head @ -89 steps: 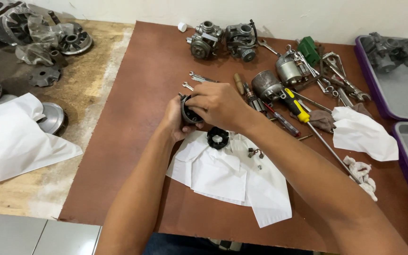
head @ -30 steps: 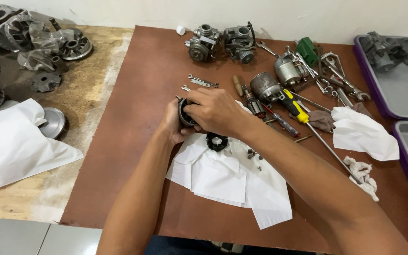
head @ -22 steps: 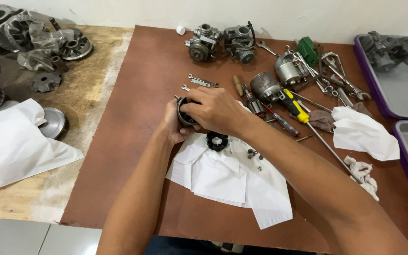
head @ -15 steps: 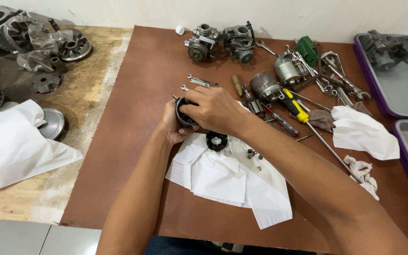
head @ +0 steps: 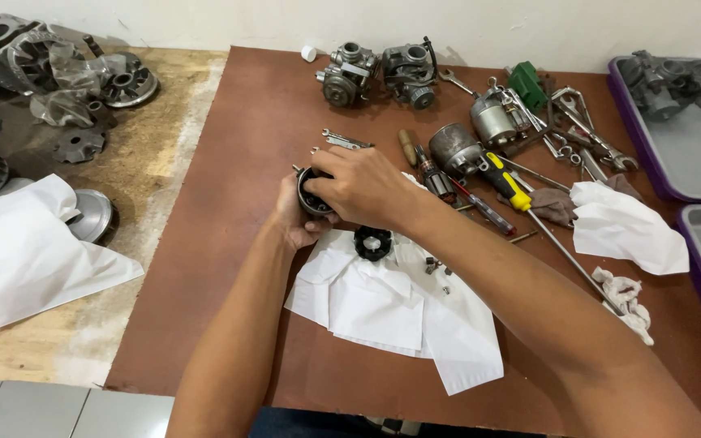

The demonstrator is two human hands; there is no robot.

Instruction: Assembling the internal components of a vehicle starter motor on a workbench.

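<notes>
Hands: left hand [head: 295, 217] cups round metal part [head: 312, 195] | right hand [head: 363, 186] grips it

Small round dark metal part [head: 313, 197], open side up, cupped above the brown table

Head camera looks down, fairly near (seemingly forward-tilted), at table [head: 253, 122].

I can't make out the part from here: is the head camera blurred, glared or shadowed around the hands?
Head view: sharp and evenly lit, no glare; soft shadows only. The small round black-and-metal part is mostly covered by the right hand and cupped by the left hand, above the white paper sheet; wide-angle bending shows at the edges.
</notes>
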